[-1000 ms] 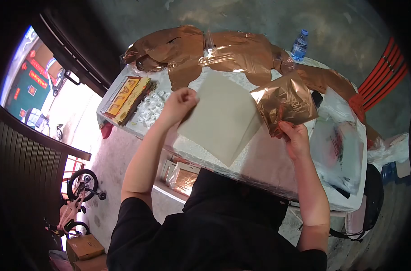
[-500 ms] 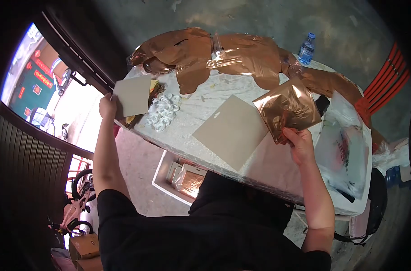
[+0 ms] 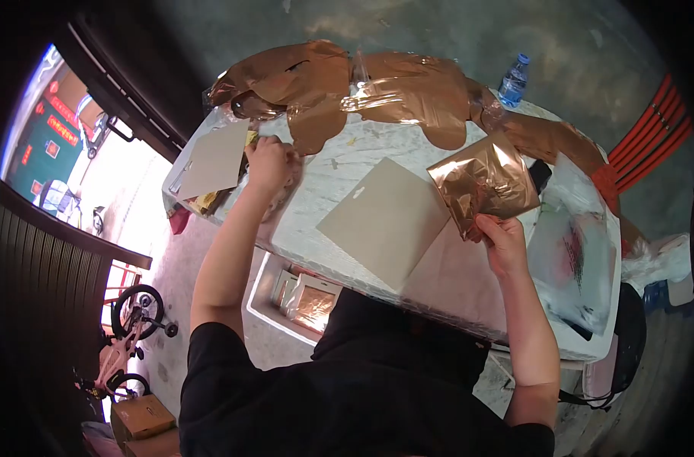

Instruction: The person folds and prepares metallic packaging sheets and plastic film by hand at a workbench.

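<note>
white table (image 3: pixel 332 179), grey floor (image 3: pixel 568 46), bicycle (image 3: pixel 120 352) — right hand (image 3: pixel 505 242) holding foil (image 3: pixel 487 183)

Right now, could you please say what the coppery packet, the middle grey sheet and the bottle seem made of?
Coppery packet: foil or metallised plastic film, shiny, judging by its creases and bright reflections. Middle grey sheet: probably cardboard, matte, lying flat with crisp straight edges. Bottle: likely plastic, glossy and see-through with a bluish tint, though glass isn't ruled out.

- Seemingly a garage-like home workshop
- Bare concrete floor (image 3: pixel 438 30)
- Bright open doorway (image 3: pixel 130 175)
- Ribbed panel (image 3: pixel 46 305), with bike (image 3: pixel 118 354) and box (image 3: pixel 143 415) nearby
- Table (image 3: pixel 305 225) spread with foil (image 3: pixel 415 84) and cards (image 3: pixel 389 217)
</note>
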`<state>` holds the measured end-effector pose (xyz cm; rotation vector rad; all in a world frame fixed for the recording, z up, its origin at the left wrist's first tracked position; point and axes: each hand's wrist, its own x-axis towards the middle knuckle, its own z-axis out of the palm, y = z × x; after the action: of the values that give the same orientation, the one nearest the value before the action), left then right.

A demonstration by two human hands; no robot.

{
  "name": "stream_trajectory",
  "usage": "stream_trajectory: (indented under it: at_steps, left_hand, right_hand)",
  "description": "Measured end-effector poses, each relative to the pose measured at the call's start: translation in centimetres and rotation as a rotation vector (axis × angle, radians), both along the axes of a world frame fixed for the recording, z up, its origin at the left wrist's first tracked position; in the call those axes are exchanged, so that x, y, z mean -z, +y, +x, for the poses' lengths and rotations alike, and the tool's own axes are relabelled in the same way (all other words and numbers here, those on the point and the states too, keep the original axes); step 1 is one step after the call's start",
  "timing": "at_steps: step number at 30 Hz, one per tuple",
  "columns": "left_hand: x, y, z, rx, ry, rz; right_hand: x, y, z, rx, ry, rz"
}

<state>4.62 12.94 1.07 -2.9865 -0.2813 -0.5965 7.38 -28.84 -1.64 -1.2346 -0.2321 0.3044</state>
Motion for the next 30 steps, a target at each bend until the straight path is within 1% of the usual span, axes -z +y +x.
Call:
stream_trajectory:
  at_steps: [1,3,4,5,6,7,8,9,11,12,13,15,16,18,19,21,23,25,26,27,29,30]
  left_hand:
    - [-0.4,-0.7,0.2,0.011,0.003,0.001]
    - [-1.8,-2.5,0.1,0.264,-0.172,-0.244]
    - [-3.1,-4.7,-0.5,0.386,-0.114,-0.403]
    - [-2.7,-6.3,-0.6,0.586,-0.138,-0.479]
    - [-3.3,-8.7,-1.4,0.768,-0.077,-0.478]
    - [-2.9,-10.6,-2.1,0.811,0.012,-0.545]
    - [-1.6,-11.5,-1.8,0.915,0.085,-0.531]
    - [-0.3,-12.0,-1.8,0.922,0.087,-0.537]
    - [1.5,-13.0,-1.9,1.000,0.075,-0.437]
    - [1.0,-12.9,-2.4,0.950,0.123,-0.563]
    - [0.3,-12.8,-3.1,0.957,0.127,-0.568]
    - [-1.1,-12.0,-4.6,0.712,0.033,-0.644]
    - [-0.8,-10.8,-5.3,0.712,0.033,-0.645]
    - [-0.4,-8.8,-6.6,0.690,0.175,-0.424]
    - [0.0,-9.0,-7.3,0.690,0.175,-0.423]
    - [0.7,-10.2,-8.8,0.598,0.095,-0.312]
    - [1.0,-12.2,-9.5,0.587,0.071,-0.297]
    - [1.1,-14.9,-10.2,0.518,0.036,-0.299]
    - [1.4,-16.1,-10.5,0.494,-0.009,-0.260]
    - [1.5,-17.2,-10.7,0.500,-0.012,-0.266]
    - [1.6,-18.7,-11.0,0.468,-0.064,-0.309]
    - [2.1,-18.8,-11.0,0.508,-0.100,-0.419]
  right_hand:
    - [0.0,0.0,0.1,-0.008,-0.001,-0.003]
    - [0.1,0.0,0.1,-0.006,0.007,-0.006]
    - [0.1,0.1,0.1,-0.012,0.011,-0.002]
    - [0.1,0.1,0.1,-0.021,0.014,0.000]
    - [0.0,0.2,0.1,-0.018,0.017,-0.003]
    - [-0.3,0.2,0.0,-0.030,0.011,-0.016]
    - [-0.4,0.1,0.0,-0.040,0.005,-0.031]
    - [-0.4,0.1,0.0,-0.032,0.008,-0.036]
    - [-0.3,-0.2,0.0,-0.034,0.004,-0.028]
    - [-0.3,-0.4,0.0,-0.022,0.007,-0.032]
    - [-0.4,-0.5,-0.1,-0.020,0.009,-0.035]
    - [-0.7,-0.4,-0.2,-0.022,0.011,-0.038]
    - [-1.0,-0.4,-0.3,-0.009,0.021,-0.043]
    - [-1.1,-0.3,-0.2,0.003,0.029,-0.046]
    - [-1.2,-0.2,-0.1,-0.032,0.016,-0.083]
    - [-1.3,0.1,-0.1,-0.068,0.007,-0.124]
    - [-2.1,0.8,-0.4,-0.100,0.009,-0.203]
    - [-2.2,1.1,-0.1,-0.135,0.021,-0.247]
    - [-2.3,1.2,0.1,-0.168,0.034,-0.282]
    - [-2.6,1.3,0.1,-0.162,0.034,-0.289]
    - [-3.3,1.5,0.0,-0.380,0.122,-0.201]
    - [-2.8,1.5,0.3,-0.372,0.121,-0.208]
